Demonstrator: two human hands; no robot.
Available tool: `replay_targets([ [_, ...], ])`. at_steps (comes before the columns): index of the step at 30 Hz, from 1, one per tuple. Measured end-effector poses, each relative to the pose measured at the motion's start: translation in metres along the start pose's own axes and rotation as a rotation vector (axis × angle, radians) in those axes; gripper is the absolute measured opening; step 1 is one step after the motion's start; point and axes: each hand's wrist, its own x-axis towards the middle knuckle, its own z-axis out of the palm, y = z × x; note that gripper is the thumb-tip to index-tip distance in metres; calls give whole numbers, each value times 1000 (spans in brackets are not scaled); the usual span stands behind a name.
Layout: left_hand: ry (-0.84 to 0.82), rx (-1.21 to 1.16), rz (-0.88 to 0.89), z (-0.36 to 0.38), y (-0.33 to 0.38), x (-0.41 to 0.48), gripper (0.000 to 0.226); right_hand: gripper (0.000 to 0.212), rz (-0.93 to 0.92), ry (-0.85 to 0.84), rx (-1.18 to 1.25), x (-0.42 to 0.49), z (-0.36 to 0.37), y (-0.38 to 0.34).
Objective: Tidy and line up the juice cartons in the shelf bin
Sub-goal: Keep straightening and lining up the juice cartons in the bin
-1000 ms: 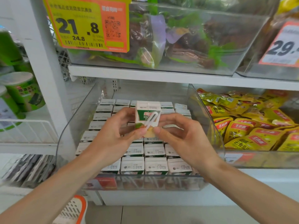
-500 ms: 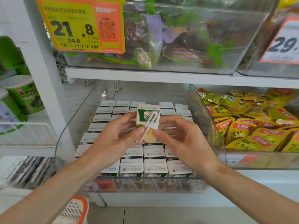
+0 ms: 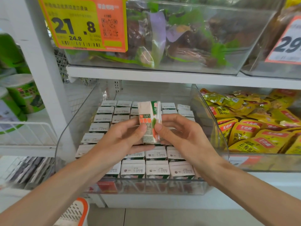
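Note:
A small white and green juice carton [image 3: 147, 115] with a straw on its side is held upright above the clear shelf bin [image 3: 76, 121]. My left hand [image 3: 120, 139] pinches its left lower edge with thumb and fingers. From the other side, my right hand [image 3: 180, 136] pinches its right edge. The carton's narrow side panel with orange marks faces me. Below it, several rows of juice cartons [image 3: 157, 168] stand packed in the bin, tops up.
A second clear bin [image 3: 260, 162] of yellow snack packets sits to the right. Above is a shelf [image 3: 162, 75] with a bin of bagged goods and a yellow price tag [image 3: 81, 23]. Green cups [image 3: 21, 93] stand at left. A white and orange basket [image 3: 76, 211] is below.
Both hands have turned the carton, so its narrow side now faces me instead of the front with the straw. The carton stays above the bin's middle.

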Motion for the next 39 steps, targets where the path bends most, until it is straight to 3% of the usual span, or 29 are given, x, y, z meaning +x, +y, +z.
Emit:
replay_targets([
  [5, 73, 44, 23, -1, 2, 1, 47, 35, -21, -23, -144, 2, -2, -4],
  [9, 93, 18, 17, 0, 3, 1, 46, 40, 10, -56, -17, 2, -2, 0],
  [13, 134, -54, -16, -4, 1, 3, 48, 30, 39, -26, 101, 2, -2, 4],
  [26, 176, -61, -22, -2, 0, 6, 50, 18, -20, 37, 9, 2, -4, 5],
  [30, 168, 34, 27, 0, 2, 4, 46, 32, -1, 12, -28, 4, -3, 6],
  [35, 163, -5, 27, -1, 1, 4, 32, 25, 11, 32, -30, 5, -6, 8],
  [39, 157, 5, 24, -3, 1, 5, 34, 25, 3, 30, -36, 6, -6, 9],
])
